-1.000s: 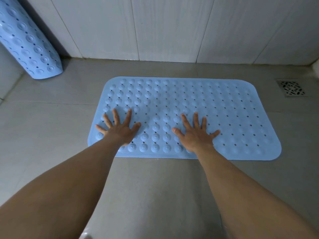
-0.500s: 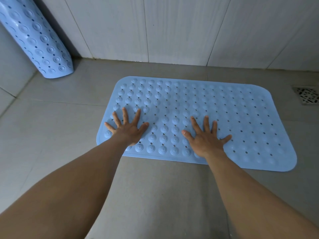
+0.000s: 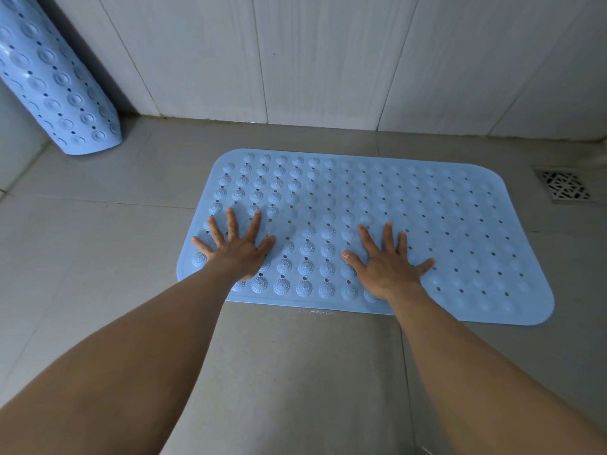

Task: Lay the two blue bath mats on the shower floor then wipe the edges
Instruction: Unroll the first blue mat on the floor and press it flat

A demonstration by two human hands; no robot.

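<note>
While both palms press flat, one blue bath mat (image 3: 394,224) lies spread on the grey shower floor (image 3: 98,251), left hand (image 3: 238,247) splayed near its left end, right hand (image 3: 387,264) splayed mid-mat at its near edge, second mat (image 3: 56,83) rolled, standing well left of it against the wall, drain grate (image 3: 563,184) just beyond its far right corner.

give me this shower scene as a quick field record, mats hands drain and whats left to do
flat mat: blue mat lying flat on the floor tiles, near the back wall
second mat: rolled mat, leaning in the left corner, not yet laid
left hand: left hand, palm down, fingers spread, on the flat mat's near left part
right hand: right hand, palm down, fingers spread, near the mat's middle
drain: floor drain, uncovered, right of the mat
cloth: none in view
left to do: lay second mat, wipe edges
</note>
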